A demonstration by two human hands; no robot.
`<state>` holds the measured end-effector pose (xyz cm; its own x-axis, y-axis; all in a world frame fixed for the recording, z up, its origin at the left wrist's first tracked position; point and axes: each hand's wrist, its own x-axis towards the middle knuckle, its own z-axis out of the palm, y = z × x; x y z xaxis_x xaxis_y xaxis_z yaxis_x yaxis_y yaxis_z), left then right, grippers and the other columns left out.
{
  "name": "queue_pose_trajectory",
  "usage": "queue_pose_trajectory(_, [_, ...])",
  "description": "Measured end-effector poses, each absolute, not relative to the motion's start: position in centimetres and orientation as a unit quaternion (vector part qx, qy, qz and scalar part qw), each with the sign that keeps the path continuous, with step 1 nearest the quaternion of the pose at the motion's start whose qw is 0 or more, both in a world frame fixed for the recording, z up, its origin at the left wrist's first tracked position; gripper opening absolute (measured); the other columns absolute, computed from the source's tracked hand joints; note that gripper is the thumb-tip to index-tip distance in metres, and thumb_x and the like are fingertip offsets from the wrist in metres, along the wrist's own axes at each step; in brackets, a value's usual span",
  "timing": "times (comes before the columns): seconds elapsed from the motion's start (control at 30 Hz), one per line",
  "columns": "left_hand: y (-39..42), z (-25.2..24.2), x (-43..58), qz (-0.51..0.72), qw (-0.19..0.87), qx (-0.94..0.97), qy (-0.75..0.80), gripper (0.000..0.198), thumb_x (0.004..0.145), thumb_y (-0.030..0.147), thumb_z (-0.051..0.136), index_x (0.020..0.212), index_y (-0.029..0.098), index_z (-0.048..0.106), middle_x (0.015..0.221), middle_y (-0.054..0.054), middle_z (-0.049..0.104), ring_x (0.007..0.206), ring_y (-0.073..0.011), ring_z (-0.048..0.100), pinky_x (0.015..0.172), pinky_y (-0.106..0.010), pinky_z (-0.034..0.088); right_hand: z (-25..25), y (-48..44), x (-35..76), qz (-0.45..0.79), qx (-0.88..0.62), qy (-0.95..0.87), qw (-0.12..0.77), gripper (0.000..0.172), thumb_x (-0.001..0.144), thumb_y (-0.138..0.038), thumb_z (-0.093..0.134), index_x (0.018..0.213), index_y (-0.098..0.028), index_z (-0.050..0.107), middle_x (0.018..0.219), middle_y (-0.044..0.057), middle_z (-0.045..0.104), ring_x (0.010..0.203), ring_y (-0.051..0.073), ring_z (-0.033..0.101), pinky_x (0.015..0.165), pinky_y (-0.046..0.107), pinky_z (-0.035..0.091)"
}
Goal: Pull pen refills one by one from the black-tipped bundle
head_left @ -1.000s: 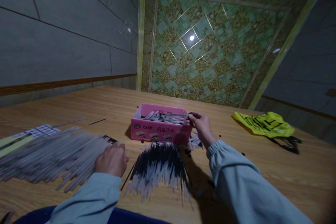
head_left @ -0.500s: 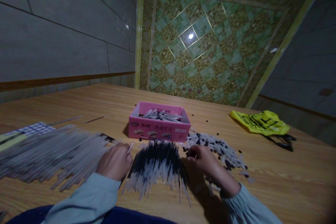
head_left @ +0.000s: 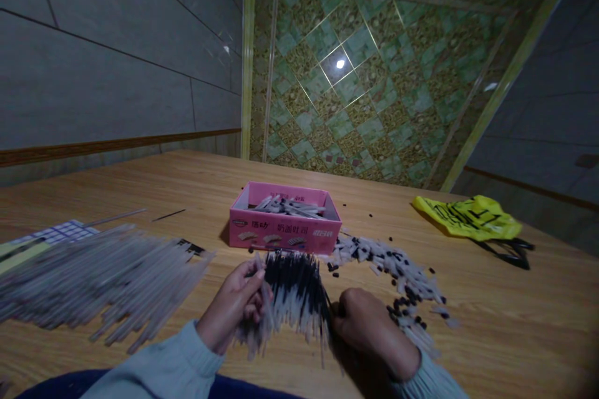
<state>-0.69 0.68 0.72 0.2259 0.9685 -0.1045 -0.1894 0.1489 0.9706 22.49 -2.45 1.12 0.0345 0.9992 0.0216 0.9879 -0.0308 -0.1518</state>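
In the head view, the person's left hand [head_left: 234, 304] pinches a slim, translucent whitish plastic tube [head_left: 262, 280] between thumb and fingers, tilted upright over the left side of a fanned bundle of thin black-and-white sticks [head_left: 296, 290]. The right hand [head_left: 367, 327] is curled closed at the bundle's right side, its fingertips by a dark stick; whether it grips that stick cannot be told.

The bundle lies toward the near edge of the wood-grain table [head_left: 187, 184], midway across, black ends pointing to the far edge. Just beyond it stands an open pink cardboard box [head_left: 285, 234] with printed lettering, holding a heap of whitish and black pen-like pieces [head_left: 292, 206].

Toward the table's left edge, a broad layer of translucent whitish tubes [head_left: 112, 280] lies slanted, beside a blue-and-white checked sheet [head_left: 70, 232]. Right of the box, small white and black caps [head_left: 397, 271] spread toward the near edge. Nearer the far right corner lies a crumpled yellow bag [head_left: 468, 218] with black lettering.
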Motion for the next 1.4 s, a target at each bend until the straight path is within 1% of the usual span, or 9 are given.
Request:
queue_pose_trajectory(0.07, [0.7,1.1,-0.9,0.475,0.661,0.421,0.401,0.024,0.078,0.026,0.059,0.097,0.018,0.047,0.065,0.001,0.064,0.049,-0.0062,0.056,0.040,-0.012,0.042,1.2,-2.2,22.7,0.045,-0.726,-0.681,0.079,0.014,0.063,-0.018,0.052,0.059,-0.012,0.064,0.067,0.020,0.069,0.063,0.029,0.064,0.048,0.029,0.030])
queue_pose_trajectory(0.17, [0.9,1.3,-1.4,0.495,0.698,0.352,0.379,0.024,0.075,0.014,0.063,0.097,0.014,0.054,0.074,-0.002,0.067,0.055,-0.0069,0.060,0.046,-0.014,0.049,1.9,-2.3,22.5,0.117,-0.721,-0.660,0.174,0.015,0.067,-0.019,0.047,0.057,-0.015,0.057,0.060,0.012,0.065,0.058,0.020,0.060,0.047,0.026,0.031])
queue_pose_trajectory(0.3, [1.5,0.8,-1.7,0.522,0.740,0.243,0.348,0.015,0.080,0.004,0.053,0.092,0.011,0.058,0.071,-0.005,0.068,0.055,-0.0094,0.064,0.052,-0.018,0.055,3.1,-4.1,20.3,0.451,-0.568,-0.606,0.328,0.013,0.068,-0.025,0.047,0.058,-0.017,0.050,0.046,-0.002,0.053,0.035,0.007,0.043,0.037,0.018,0.030])
queue_pose_trajectory(0.37, [1.6,0.6,-1.7,0.530,0.742,0.226,0.344,0.017,0.081,0.002,0.048,0.091,0.010,0.059,0.071,-0.005,0.069,0.058,-0.0099,0.066,0.056,-0.018,0.055,3.2,-5.1,18.9,0.619,-0.455,-0.534,0.353,0.009,0.064,-0.024,0.054,0.060,-0.016,0.052,0.045,-0.002,0.055,0.031,0.005,0.040,0.033,0.015,0.028])
queue_pose_trajectory(0.43, [1.7,0.5,-1.6,0.534,0.738,0.223,0.346,0.018,0.082,0.000,0.046,0.090,0.009,0.059,0.070,-0.005,0.069,0.059,-0.0096,0.067,0.058,-0.017,0.056,3.0,-5.9,17.8,0.697,-0.396,-0.480,0.356,0.008,0.060,-0.020,0.060,0.060,-0.014,0.055,0.042,-0.002,0.057,0.029,0.004,0.042,0.031,0.014,0.027])
queue_pose_trajectory(0.83, [1.0,1.1,-1.0,0.510,0.740,0.262,0.351,0.020,0.081,0.004,0.050,0.100,0.011,0.052,0.068,-0.003,0.066,0.052,-0.0072,0.062,0.049,-0.016,0.053,1.2,-5.5,17.2,0.734,-0.362,-0.455,0.351,0.005,0.060,-0.011,0.059,0.056,-0.012,0.057,0.038,-0.003,0.055,0.029,0.004,0.046,0.031,0.012,0.030])
queue_pose_trajectory(1.03, [0.4,1.1,-0.9,0.492,0.711,0.349,0.361,0.032,0.076,0.019,0.062,0.105,0.017,0.050,0.073,0.000,0.062,0.056,-0.0080,0.060,0.048,-0.017,0.050,1.1,-5.4,17.2,0.745,-0.361,-0.442,0.345,0.007,0.058,-0.013,0.059,0.051,-0.011,0.057,0.037,-0.001,0.056,0.026,0.004,0.043,0.028,0.012,0.027])
queue_pose_trajectory(1.2, [0.0,1.4,-0.8,0.472,0.712,0.376,0.360,0.030,0.074,0.025,0.065,0.099,0.019,0.050,0.073,0.002,0.060,0.057,-0.0075,0.059,0.051,-0.018,0.050,1.2,-5.1,17.3,0.731,-0.381,-0.425,0.375,0.010,0.059,-0.016,0.055,0.051,-0.012,0.057,0.040,0.002,0.060,0.023,0.002,0.036,0.025,0.013,0.020])
queue_pose_trajectory(1.4, [-0.9,1.3,0.1,0.430,0.730,0.406,0.343,0.021,0.075,0.026,0.065,0.086,0.018,0.049,0.068,0.001,0.063,0.057,-0.0090,0.061,0.051,-0.018,0.051,1.2,-4.9,17.0,0.690,-0.417,-0.416,0.422,0.021,0.065,-0.024,0.063,0.050,-0.012,0.055,0.038,0.000,0.057,0.023,0.000,0.028,0.026,0.014,0.012])
